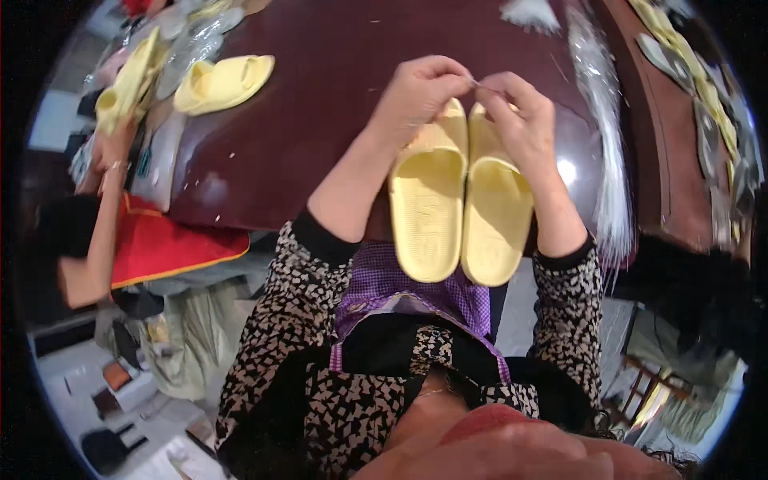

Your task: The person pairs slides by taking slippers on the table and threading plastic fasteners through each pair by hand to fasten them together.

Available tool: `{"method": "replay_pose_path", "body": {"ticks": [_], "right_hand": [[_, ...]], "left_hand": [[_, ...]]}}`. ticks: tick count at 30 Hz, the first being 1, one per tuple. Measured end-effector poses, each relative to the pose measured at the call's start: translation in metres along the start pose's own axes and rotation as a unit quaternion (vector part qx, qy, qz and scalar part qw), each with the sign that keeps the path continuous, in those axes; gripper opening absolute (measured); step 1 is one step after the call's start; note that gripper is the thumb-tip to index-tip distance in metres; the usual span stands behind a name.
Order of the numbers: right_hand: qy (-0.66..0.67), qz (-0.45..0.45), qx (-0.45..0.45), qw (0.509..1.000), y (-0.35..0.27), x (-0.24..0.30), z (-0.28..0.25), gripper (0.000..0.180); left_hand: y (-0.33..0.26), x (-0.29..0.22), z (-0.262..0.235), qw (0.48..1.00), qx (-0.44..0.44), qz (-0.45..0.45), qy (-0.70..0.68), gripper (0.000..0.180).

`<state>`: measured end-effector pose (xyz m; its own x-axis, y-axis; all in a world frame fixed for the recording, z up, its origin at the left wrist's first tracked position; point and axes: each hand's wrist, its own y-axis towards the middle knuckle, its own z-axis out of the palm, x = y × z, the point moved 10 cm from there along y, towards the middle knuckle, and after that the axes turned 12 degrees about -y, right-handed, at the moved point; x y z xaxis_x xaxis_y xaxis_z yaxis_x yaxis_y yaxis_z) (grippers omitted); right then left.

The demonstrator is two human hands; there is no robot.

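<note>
A pair of pale yellow slide slippers lies side by side, soles down, the left slipper [428, 216] against the right slipper [498, 224], heels toward me and reaching past the table's near edge. Over their toe ends my left hand [418, 94] and my right hand [524, 120] meet, both closed in a pinch. A thin strand [477, 83] shows between the fingertips; its kind is too small to tell. My hands and wrists partly hide the slippers' straps and toes.
The dark red table [320, 136] has a long bundle of clear plastic strands [600, 120] on its right and a white tuft [531, 14] at the back. Another yellow slipper [224, 84] lies left. There, a co-worker's hand [116, 148] holds yellow slippers [128, 84]. More footwear [680, 48] lines the far right.
</note>
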<state>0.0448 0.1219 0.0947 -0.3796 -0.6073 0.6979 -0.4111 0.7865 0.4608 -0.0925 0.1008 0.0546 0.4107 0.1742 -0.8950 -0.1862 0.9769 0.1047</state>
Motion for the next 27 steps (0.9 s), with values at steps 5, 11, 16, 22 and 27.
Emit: {"method": "replay_pose_path", "body": {"ticks": [5,11,16,22,27], "right_hand": [[0.042,0.049,0.009,0.998,-0.017,0.01,0.005,0.004],[0.117,0.068,0.006,0.991,-0.023,0.01,0.008,0.004],[0.088,0.084,0.003,0.993,-0.028,0.005,0.005,0.004],[0.02,0.043,-0.012,0.999,-0.013,-0.003,0.003,0.003],[-0.017,-0.028,-0.029,0.999,0.003,-0.007,0.004,0.005]], "left_hand": [[-0.016,0.008,0.006,0.992,0.059,-0.073,-0.082,0.003],[-0.02,0.012,0.009,0.982,0.075,-0.086,-0.151,0.004],[-0.02,0.022,0.013,0.98,0.095,-0.102,-0.142,0.004],[-0.008,0.025,0.016,0.98,0.094,-0.105,-0.143,0.002],[0.006,0.026,0.009,0.986,0.083,-0.087,-0.116,0.005]]}}
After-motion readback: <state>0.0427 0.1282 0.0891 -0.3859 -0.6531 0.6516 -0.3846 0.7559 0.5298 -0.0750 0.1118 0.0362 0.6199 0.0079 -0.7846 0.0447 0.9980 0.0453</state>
